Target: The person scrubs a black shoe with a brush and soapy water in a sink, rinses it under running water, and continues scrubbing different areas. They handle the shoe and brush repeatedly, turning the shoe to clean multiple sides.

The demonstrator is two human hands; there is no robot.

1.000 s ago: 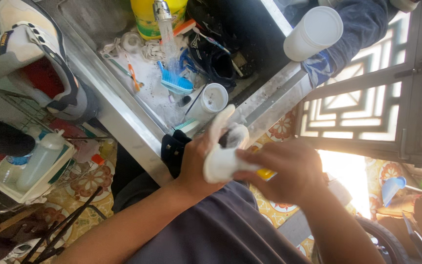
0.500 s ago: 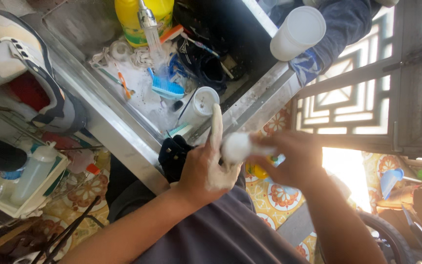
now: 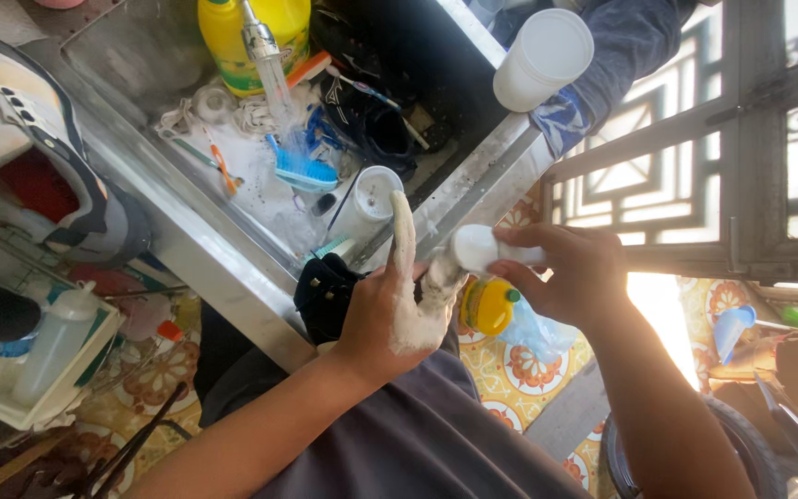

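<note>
My left hand (image 3: 390,310) is held over the near edge of the steel sink (image 3: 205,254), fingers stretched out and apart. White cream coats its palm side and fingers, and it grips nothing. My right hand (image 3: 570,273) is shut on a small white bottle (image 3: 475,248), whose end points at the left hand's fingers and almost touches them. A black item (image 3: 323,294) lies just behind the left hand on the sink edge.
In the sink a tap (image 3: 260,42) runs water over a blue brush (image 3: 305,171), an orange toothbrush (image 3: 222,164) and a white cup (image 3: 371,199). A yellow jug (image 3: 223,42) stands behind them and a sneaker (image 3: 20,139) lies to the left. Another person's sleeve (image 3: 621,46) is beside a white cup (image 3: 542,60). A yellow bottle (image 3: 489,307) sits on the tiled floor.
My right hand, which overlapped the left around the white bottle, has drawn away to the right. The left hand's fingers have stretched out, and the white cream on them now shows.
</note>
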